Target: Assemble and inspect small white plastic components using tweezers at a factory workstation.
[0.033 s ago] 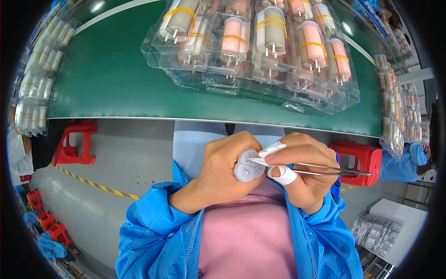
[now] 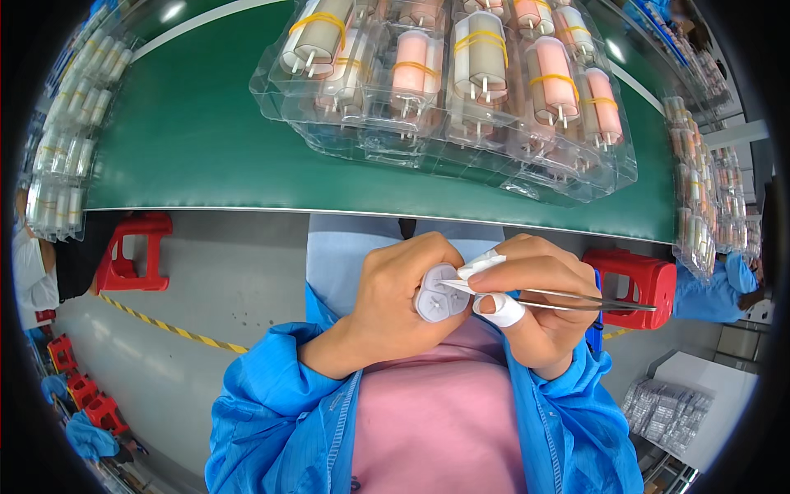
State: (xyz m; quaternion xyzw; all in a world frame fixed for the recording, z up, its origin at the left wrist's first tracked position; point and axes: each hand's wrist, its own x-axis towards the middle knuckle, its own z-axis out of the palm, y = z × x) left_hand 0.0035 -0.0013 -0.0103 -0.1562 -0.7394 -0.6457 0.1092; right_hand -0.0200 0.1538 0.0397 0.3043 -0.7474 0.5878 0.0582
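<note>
My left hand (image 2: 387, 317) grips a small white cylindrical part (image 2: 439, 294) close to my chest, its round end turned up toward the camera. My right hand (image 2: 543, 317), with white tape wrapped round the thumb and a finger, pinches thin metal tweezers (image 2: 576, 299). The tweezer tips rest on the end face of the white part. Both forearms are in blue sleeves over a pink top.
A green table (image 2: 189, 132) lies ahead, carrying clear plastic trays (image 2: 329, 123) of pink and beige cylinders bound with yellow bands. More filled trays line the left edge (image 2: 62, 140) and right edge (image 2: 699, 206). Red stools (image 2: 132, 247) (image 2: 638, 280) stand on the grey floor. A person in blue (image 2: 724, 284) is at the right.
</note>
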